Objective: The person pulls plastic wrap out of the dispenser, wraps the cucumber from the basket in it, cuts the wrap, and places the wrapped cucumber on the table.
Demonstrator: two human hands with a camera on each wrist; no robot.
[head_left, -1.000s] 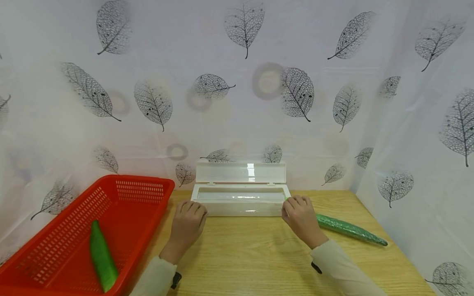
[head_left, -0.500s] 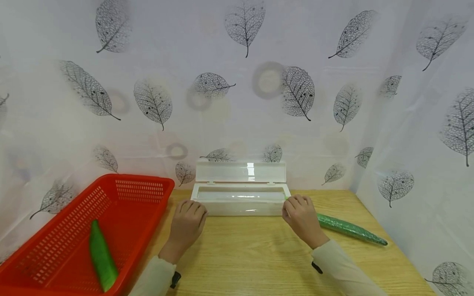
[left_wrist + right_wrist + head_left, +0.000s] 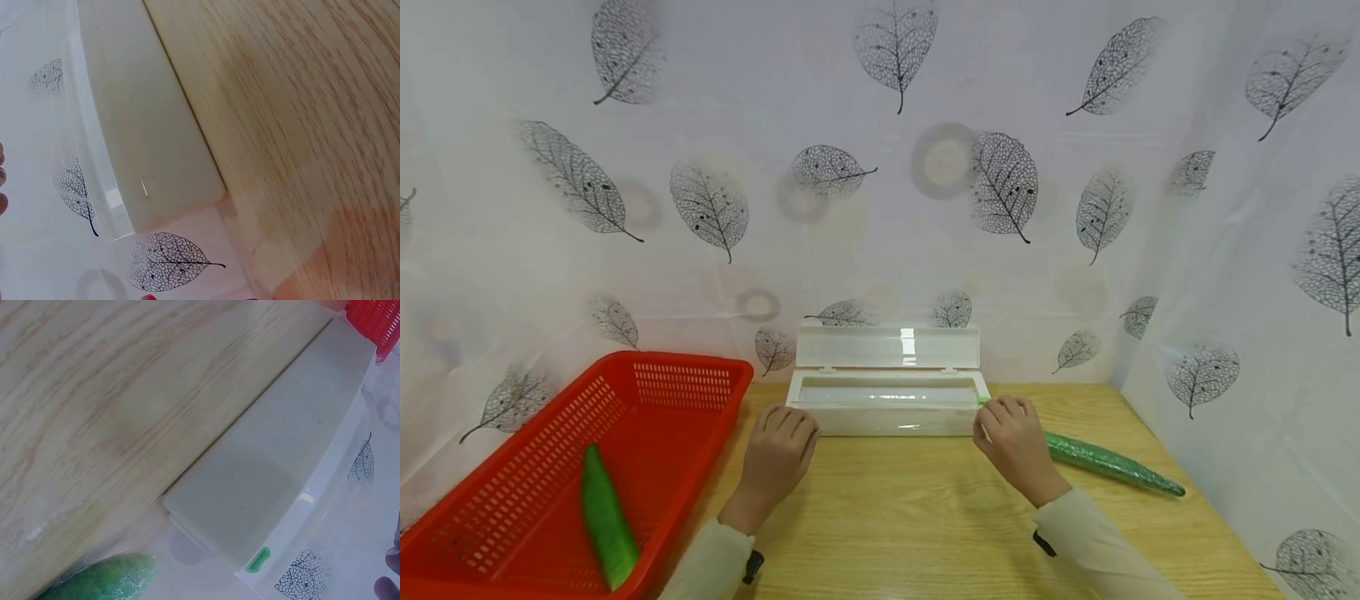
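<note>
A white cling film dispenser stands at the back of the table, its lid raised. Clear film spans its opening. At the left front corner my left hand has fingers curled, seemingly pinching the film's edge. My right hand does likewise at the right front corner, beside a small green piece on the dispenser. The film between the hands is too clear to trace; the fingertips are partly hidden. Right of that hand lies a cucumber in shiny film, one end hidden behind the hand.
On the left stands a red perforated basket holding another cucumber. A leaf-printed white sheet hangs behind and at both sides. Bare wooden tabletop lies between my forearms.
Hands and dispenser hold almost the same places. The right hand has shifted very slightly rightward, showing more of the green piece. The whole view has drifted up a little.
</note>
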